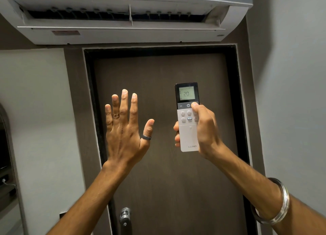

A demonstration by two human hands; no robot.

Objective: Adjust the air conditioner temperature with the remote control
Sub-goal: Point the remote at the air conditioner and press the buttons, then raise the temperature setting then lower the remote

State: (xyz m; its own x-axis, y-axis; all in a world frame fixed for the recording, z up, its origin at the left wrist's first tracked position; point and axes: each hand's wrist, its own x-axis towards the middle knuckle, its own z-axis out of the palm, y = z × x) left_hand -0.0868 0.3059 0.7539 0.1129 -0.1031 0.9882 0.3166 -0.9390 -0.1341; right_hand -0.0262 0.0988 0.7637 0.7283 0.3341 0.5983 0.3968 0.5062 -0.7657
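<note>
A white wall air conditioner [123, 14] hangs across the top of the view, its louvre open. My right hand [202, 129] grips a slim white remote control [188, 137] with a dark top, held upright and pointed up at the unit. Its small screen reads 20. My thumb rests on the dark strip under the screen, to the right of the power button. My left hand [125, 127] is raised beside it, palm away from me, fingers spread and holding nothing. A dark ring sits on its thumb.
A dark brown door [158, 182] in a black frame fills the middle, with a metal handle [125, 216] near the bottom. Grey walls stand on both sides. A dark arched object [4, 155] shows at the left edge. A metal bangle [280, 204] circles my right wrist.
</note>
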